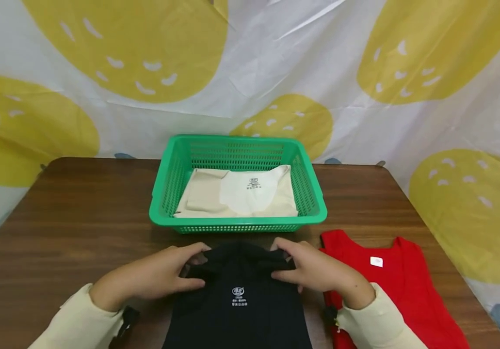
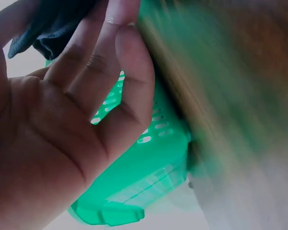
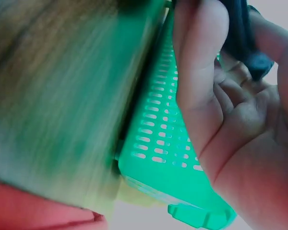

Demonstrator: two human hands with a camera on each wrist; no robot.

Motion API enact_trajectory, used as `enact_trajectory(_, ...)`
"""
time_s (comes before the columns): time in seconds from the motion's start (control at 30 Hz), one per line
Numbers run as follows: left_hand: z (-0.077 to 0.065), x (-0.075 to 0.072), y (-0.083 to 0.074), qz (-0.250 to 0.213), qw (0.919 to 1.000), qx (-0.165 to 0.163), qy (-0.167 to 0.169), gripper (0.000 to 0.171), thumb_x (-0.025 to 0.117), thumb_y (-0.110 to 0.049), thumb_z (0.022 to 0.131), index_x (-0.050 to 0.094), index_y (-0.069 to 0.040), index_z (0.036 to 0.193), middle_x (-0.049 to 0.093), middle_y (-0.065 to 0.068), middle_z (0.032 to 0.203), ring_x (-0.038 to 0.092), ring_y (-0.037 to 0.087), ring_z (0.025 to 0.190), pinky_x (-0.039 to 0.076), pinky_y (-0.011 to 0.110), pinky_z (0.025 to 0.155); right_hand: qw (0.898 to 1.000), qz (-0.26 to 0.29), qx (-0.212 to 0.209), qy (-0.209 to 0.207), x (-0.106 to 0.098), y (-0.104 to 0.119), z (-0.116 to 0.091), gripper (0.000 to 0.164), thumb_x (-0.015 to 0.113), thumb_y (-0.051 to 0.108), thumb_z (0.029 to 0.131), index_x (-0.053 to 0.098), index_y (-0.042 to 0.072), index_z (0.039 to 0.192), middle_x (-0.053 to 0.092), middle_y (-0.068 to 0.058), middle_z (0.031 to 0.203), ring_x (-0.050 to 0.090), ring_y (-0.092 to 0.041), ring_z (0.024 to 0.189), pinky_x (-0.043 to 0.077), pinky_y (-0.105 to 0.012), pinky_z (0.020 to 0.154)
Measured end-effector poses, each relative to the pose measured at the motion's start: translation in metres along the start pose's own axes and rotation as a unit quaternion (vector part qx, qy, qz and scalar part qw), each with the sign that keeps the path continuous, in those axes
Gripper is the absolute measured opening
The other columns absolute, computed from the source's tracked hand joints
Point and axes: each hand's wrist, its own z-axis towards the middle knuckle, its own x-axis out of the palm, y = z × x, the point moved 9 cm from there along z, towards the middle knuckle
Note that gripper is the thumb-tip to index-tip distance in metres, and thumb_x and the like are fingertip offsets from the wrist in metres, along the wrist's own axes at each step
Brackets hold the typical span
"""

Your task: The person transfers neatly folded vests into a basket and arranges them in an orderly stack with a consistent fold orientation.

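A black top (image 1: pixel 241 315) with a white printed label lies at the table's front, its upper edge slightly raised. My left hand (image 1: pixel 155 274) pinches its upper left edge between thumb and fingers. At the upper right edge, my right hand (image 1: pixel 313 269) grips it the same way. In the left wrist view, dark cloth (image 2: pixel 62 28) sits between the thumb and fingers. The right wrist view likewise has dark cloth (image 3: pixel 245 43) held in the hand. Beyond both hands stands a green plastic basket (image 1: pixel 250 221) holding a folded beige top (image 1: pixel 206 191).
To the right lies a red sleeveless top (image 1: pixel 389 281) with a small white tag, partly under my right forearm. The brown wooden table (image 1: pixel 79 208) reaches back to a hanging cloth (image 1: pixel 145 118) with yellow fruit prints.
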Motion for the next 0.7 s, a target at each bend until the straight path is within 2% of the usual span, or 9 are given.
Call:
enact_trajectory(0.13, -0.005, 0.012, 0.001, 0.01, 0.9997, -0.023, 0.005, 0.062, 0.071, -0.039, 0.092, 0.049, -0.008, 0.141, 0.069, 0.002, 0.119, 0.066, 0.015, 0.104, 0.054, 0.037, 0.09, 1.0, -0.027, -0.002, -0.009, 0.0, 0.001, -0.006, 0.042, 0.078, 0.026, 0.088, 0.054, 0.019, 0.122, 0.066, 0.002, 0.096, 0.066, -0.013, 0.071, 0.058, -0.029, 0.069)
enact_trajectory(0.27, -0.012, 0.022, 0.005, 0.047, 0.9979, -0.043, -0.011, 0.074, 0.074, -0.04, 0.09, 0.043, -0.001, 0.145, 0.068, 0.009, 0.124, 0.068, 0.02, 0.11, 0.055, 0.043, 0.092, 0.999, -0.051, 0.001, -0.01, 0.006, 0.001, -0.011, 0.039, 0.079, 0.029, 0.086, 0.057, 0.017, 0.116, 0.066, 0.005, 0.1, 0.061, -0.01, 0.088, 0.054, -0.025, 0.081)
enact_trajectory(0.37, -0.015, 0.026, 0.008, 0.053, 0.9975, -0.041, -0.024, 0.077, 0.078, -0.035, 0.087, 0.042, 0.002, 0.145, 0.069, 0.008, 0.122, 0.069, 0.019, 0.106, 0.056, 0.04, 0.088, 0.999, -0.043, 0.02, -0.014, 0.013, -0.002, -0.015, 0.042, 0.08, 0.026, 0.086, 0.056, 0.014, 0.118, 0.068, 0.004, 0.104, 0.064, -0.01, 0.093, 0.054, -0.024, 0.083)
enact_trajectory(0.57, -0.019, 0.028, 0.013, 0.024, 0.9972, -0.05, -0.05, 0.072, 0.082, -0.032, 0.082, 0.05, -0.001, 0.138, 0.068, 0.007, 0.126, 0.068, 0.021, 0.109, 0.056, 0.036, 0.087, 0.996, -0.066, 0.064, -0.018, 0.023, -0.009, -0.021, 0.068, 0.084, 0.027, 0.081, 0.048, 0.009, 0.136, 0.066, 0.001, 0.121, 0.063, -0.012, 0.105, 0.054, -0.031, 0.093)
enact_trajectory(0.63, -0.019, 0.03, 0.013, 0.001, 0.9976, -0.047, -0.05, 0.066, 0.082, -0.032, 0.082, 0.053, -0.004, 0.134, 0.069, 0.005, 0.123, 0.069, 0.018, 0.107, 0.056, 0.031, 0.084, 0.995, -0.073, 0.066, -0.021, 0.025, -0.009, -0.022, 0.064, 0.084, 0.025, 0.08, 0.051, 0.007, 0.133, 0.068, 0.0, 0.118, 0.064, -0.012, 0.102, 0.054, -0.031, 0.091)
enact_trajectory(0.7, -0.02, 0.032, 0.012, -0.022, 0.998, -0.04, -0.044, 0.06, 0.079, -0.032, 0.085, 0.055, -0.005, 0.133, 0.07, 0.006, 0.122, 0.069, 0.017, 0.106, 0.056, 0.027, 0.083, 0.995, -0.066, 0.065, -0.024, 0.027, -0.009, -0.024, 0.051, 0.083, 0.022, 0.081, 0.058, 0.007, 0.124, 0.071, 0.001, 0.108, 0.065, -0.01, 0.094, 0.055, -0.028, 0.085)
